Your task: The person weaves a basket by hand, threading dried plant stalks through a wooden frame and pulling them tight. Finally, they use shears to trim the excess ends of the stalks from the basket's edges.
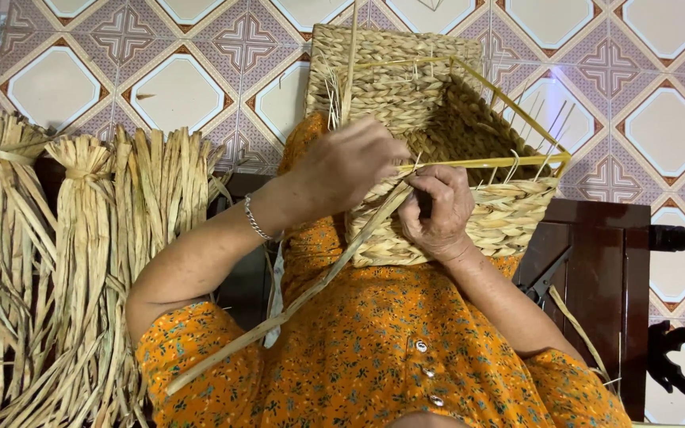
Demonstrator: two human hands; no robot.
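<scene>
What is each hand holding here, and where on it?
Both hands, left hand and right hand, pinch a dried reed strand near its upper end, at the woven basket rim.

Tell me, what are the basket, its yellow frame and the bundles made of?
Basket: twisted dried plant fibre, perhaps grass or hyacinth, matte tan, with braided rows. Frame: thin, stiff, glossy yellow rod, perhaps coated wire or plastic. Bundles: the same flat dried straw-coloured strips, tied near the top.
</scene>
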